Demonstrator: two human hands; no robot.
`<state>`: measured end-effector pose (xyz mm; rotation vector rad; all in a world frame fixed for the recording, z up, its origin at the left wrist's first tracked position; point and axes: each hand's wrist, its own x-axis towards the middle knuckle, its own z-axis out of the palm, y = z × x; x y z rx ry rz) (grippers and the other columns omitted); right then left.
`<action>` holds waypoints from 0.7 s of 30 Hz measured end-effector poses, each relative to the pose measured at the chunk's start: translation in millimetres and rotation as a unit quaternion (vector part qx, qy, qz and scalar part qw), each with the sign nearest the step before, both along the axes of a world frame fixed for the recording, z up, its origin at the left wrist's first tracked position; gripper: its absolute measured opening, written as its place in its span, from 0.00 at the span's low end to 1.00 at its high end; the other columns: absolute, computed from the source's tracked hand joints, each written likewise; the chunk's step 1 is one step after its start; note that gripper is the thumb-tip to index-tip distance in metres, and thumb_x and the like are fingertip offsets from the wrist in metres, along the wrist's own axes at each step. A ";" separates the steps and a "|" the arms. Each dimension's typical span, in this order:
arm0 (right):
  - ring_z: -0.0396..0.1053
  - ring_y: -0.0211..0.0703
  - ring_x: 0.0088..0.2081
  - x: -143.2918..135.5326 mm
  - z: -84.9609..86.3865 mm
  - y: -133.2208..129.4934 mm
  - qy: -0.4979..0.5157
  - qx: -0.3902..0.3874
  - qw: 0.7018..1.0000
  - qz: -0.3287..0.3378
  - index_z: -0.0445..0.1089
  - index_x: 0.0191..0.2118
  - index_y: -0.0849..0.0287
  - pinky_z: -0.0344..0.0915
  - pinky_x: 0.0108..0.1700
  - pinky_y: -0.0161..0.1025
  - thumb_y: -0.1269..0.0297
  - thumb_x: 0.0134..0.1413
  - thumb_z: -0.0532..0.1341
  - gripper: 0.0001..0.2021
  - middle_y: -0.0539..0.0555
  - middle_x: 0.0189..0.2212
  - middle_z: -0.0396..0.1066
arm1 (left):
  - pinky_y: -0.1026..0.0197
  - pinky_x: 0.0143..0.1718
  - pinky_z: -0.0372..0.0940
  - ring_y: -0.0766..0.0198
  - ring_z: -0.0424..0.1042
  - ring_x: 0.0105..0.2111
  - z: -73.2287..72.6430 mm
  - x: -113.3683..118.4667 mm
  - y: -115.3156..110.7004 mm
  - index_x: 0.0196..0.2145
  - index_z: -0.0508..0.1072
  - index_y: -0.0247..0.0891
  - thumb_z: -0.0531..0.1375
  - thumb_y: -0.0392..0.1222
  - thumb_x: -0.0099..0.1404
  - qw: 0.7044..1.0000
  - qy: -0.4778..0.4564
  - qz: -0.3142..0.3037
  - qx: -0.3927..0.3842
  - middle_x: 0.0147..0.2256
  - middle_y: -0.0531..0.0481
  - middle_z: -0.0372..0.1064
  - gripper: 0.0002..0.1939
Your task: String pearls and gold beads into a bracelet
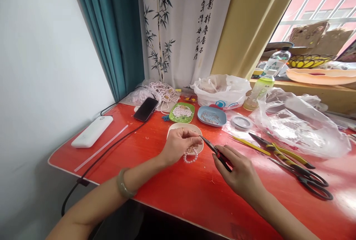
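Observation:
My left hand (pixel 180 143) is closed in a pinch over the cream dish (pixel 172 126). From its fingers hangs a beaded bracelet (pixel 191 161) of pale pink pearls, its loop just in front of the dish. My right hand (pixel 236 167) grips small black pliers (pixel 221 155) with red on the handles. The pliers' tips meet the left fingertips; whatever tiny piece sits between them is too small to make out. Gold-coloured bits show inside the dish, partly hidden by the left hand.
Behind the dish are a green tray (pixel 182 112) of pearls and a blue tray (pixel 212 116). A phone (pixel 146 109) and white power bank (pixel 92 132) lie left. Yellow tweezers (pixel 251 146), larger pliers (pixel 280 152), scissors (pixel 306 179) and a plastic bag (pixel 303 125) lie right.

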<state>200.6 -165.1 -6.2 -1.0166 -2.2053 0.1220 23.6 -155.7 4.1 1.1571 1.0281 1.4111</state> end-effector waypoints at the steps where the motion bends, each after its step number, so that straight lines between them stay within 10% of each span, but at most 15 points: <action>1: 0.59 0.36 0.20 0.8 -0.6 0.6 -0.011 0.017 1.000 -0.005 0.64 0.35 0.61 0.57 0.23 0.34 0.66 0.53 0.50 0.08 0.51 0.21 0.61 | 0.65 0.26 0.67 0.67 0.70 0.22 0.5 0.0 -0.2 0.22 0.72 0.32 0.65 0.39 0.44 1.000 -0.004 -0.003 -0.004 0.21 0.50 0.72 0.08; 21: 0.61 0.38 0.26 5.4 2.4 6.6 0.027 -0.061 0.998 0.012 0.64 0.38 0.60 0.59 0.28 0.36 0.64 0.54 0.51 0.08 0.52 0.25 0.62 | 0.64 0.35 0.66 0.64 0.72 0.32 -3.2 -3.7 3.2 0.28 0.76 0.36 0.62 0.38 0.51 0.993 0.065 0.007 0.099 0.31 0.48 0.74 0.06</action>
